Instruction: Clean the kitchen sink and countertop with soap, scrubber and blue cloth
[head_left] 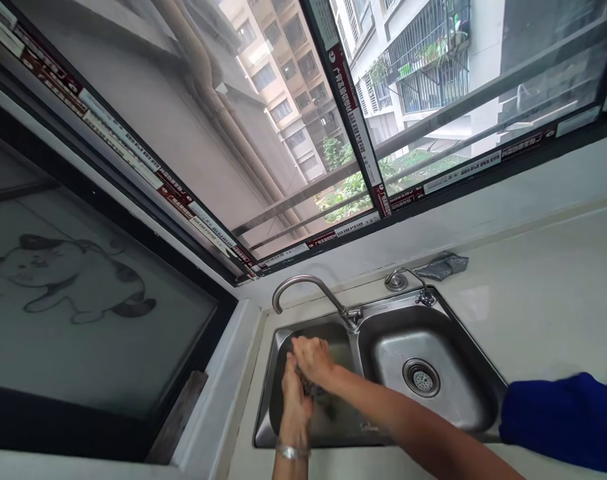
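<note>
Lower left of frame: frosted panel with a cat drawing (pixel 73 277). Lower centre: left basin (pixel 278 400) of a steel double sink.

The left hand (pixel 294 393) is upright, its grip pressed shut against a dark clump (pixel 314 390). The clump is too small to identify, and a green scrap shows below it. The right hand (pixel 310 360) is clenched over the clump from above, so the clump sits between both grips, low in the basin, beneath the faucet (pixel 308 285).

Right of centre: right basin (pixel 453 360). Far right: blue fabric (pixel 563 420) on the bench (pixel 543 300).

Judged risks: a wet clump could slip from the grip, and loose scraps could wash towards the drain.
</note>
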Demonstrator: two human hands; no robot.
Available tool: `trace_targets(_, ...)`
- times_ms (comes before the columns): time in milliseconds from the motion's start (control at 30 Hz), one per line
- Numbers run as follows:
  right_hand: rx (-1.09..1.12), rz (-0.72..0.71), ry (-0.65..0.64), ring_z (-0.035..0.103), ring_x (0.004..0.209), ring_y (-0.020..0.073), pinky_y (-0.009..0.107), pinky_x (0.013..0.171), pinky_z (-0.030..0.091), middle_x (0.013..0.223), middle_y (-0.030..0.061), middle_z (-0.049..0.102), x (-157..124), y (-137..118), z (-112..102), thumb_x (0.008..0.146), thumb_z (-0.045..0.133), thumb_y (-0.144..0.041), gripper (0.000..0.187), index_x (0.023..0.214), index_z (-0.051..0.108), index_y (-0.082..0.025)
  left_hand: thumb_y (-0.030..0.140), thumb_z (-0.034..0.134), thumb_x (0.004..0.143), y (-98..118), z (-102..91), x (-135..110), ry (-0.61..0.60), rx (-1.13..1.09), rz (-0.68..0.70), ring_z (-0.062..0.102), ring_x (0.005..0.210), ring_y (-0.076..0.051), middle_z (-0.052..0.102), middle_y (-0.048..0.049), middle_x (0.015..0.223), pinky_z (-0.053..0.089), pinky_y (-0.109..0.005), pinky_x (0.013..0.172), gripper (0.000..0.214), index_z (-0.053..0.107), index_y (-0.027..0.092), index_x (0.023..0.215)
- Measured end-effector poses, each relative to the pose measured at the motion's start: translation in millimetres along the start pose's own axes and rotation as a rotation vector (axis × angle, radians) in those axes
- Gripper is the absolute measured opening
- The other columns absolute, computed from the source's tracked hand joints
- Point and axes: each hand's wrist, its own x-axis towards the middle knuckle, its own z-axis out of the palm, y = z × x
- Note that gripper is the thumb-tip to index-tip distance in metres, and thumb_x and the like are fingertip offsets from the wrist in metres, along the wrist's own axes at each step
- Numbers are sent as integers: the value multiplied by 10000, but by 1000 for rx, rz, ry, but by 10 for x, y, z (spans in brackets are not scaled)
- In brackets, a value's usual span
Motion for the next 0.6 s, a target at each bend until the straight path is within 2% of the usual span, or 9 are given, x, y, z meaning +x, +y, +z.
trace_targets(100,33,28,30,676,673,156,235,609,377,745,68,729,98,163,-73,1056,385,-318,389,859,690,-177,320,543,973,90,19,-108,14,-37,-92,673,627,-191,706,-53,680,550,-297,641,306,634,181,715)
trace_targets(167,177,17,100,602,602,123,237,583,338,647,21,665,145,204,-95,1053,362,-380,464,736,642,-189,376,515,987,213,0,-176,-27,-103,-154,688,633,-199,722,-58,685,553,-306,639,357,649,176,724)
trace_targets(233,388,32,191,495,537,103,248,559,293,536,-21,531,171,203,-97,1028,341,-430,530,585,519,-199,410,507,989,331,-43,-221,-79,-162,-189,721,703,-213,757,-78,749,575,-326,705,368,697,159,798)
trace_targets(300,574,102,251,402,519,97,258,544,255,490,-44,389,192,202,-90,976,363,-478,538,509,392,-214,367,505,990,392,-93,-235,-142,-211,-201,743,804,-216,784,-103,844,582,-336,814,342,731,133,885)
trace_targets(367,681,186,268,351,526,99,262,534,232,490,-52,308,212,228,-76,924,391,-521,528,490,330,-227,273,502,980,374,-141,-220,-211,-253,-186,745,889,-208,794,-112,917,567,-324,888,288,746,125,938)
trace_targets(467,723,281,261,333,534,109,264,522,222,510,-52,286,226,308,-30,903,362,-546,505,505,319,-239,155,516,934,246,-206,-178,-244,-276,-128,736,870,-171,796,-73,902,560,-293,890,241,754,157,895)
trace_targets(533,719,319,256,338,541,116,266,525,232,522,-51,300,212,358,10,910,330,-535,487,521,324,-242,163,542,919,144,-240,-164,-269,-240,-124,731,886,-179,798,-57,938,562,-342,927,214,755,178,905)
trace_targets(600,715,343,242,351,554,123,266,539,251,527,-51,319,182,387,41,916,323,-520,474,531,331,-244,214,561,925,55,-259,-174,-305,-187,-141,715,1009,-213,791,-60,1052,538,-443,1013,204,753,203,994)
